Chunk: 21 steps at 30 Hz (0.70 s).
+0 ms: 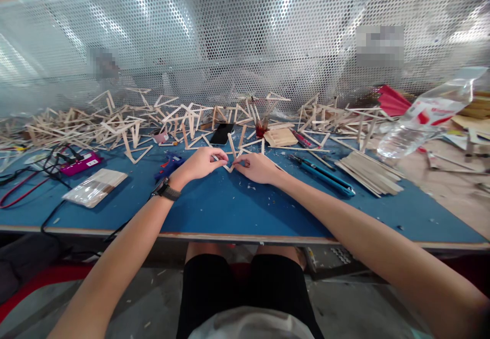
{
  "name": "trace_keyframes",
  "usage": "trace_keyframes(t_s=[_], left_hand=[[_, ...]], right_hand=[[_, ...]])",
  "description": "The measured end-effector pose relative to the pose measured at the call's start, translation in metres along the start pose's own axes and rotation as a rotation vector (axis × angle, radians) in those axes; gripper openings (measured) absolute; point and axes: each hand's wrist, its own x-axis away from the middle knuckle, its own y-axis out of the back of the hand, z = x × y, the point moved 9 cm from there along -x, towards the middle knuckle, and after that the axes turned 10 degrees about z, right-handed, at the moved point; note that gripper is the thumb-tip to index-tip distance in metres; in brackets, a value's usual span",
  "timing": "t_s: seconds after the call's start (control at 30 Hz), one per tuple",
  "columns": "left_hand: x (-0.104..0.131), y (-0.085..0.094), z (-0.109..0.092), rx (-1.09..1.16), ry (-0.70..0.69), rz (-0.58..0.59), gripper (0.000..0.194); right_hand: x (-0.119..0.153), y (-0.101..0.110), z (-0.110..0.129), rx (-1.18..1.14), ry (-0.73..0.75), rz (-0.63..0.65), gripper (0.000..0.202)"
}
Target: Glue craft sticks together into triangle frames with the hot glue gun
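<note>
The pale shirt hem (252, 322) and black shorts (206, 288) are closest to me, tucked under the blue tabletop (214, 211). Over its middle, a small angled wooden-stick piece (230, 169) sits between the two hands: the left hand (206, 162) has thumb and forefinger pinched together on one arm, the right hand (257, 167) likewise close by the corner. I'd say it wants a light grip near the joint, both wrists braced, the angle held without twisting. Counting round: one watch (167, 190), one phone (222, 134), one blue cutter (325, 175), one bottle (413, 124), one purple power strip (81, 163), one clear packet (95, 188), one blue tool (168, 165) by the left wrist. The flat sticks (369, 173) make one pile; the joined sticks (76, 129) behind are too tangled to number.
</note>
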Motion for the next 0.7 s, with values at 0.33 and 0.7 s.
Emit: trace_keyframes(t_s=[0.33, 0.7], left_hand=[[0.006, 0.005, 0.000, -0.232, 0.007, 0.138, 0.028], [0.006, -0.001, 0.012, -0.221, 0.078, 0.152, 0.031]], right_hand=[[0.001, 0.000, -0.001, -0.019, -0.022, 0.005, 0.028], [0.000, -0.001, -0.003, -0.010, -0.020, 0.001, 0.029]])
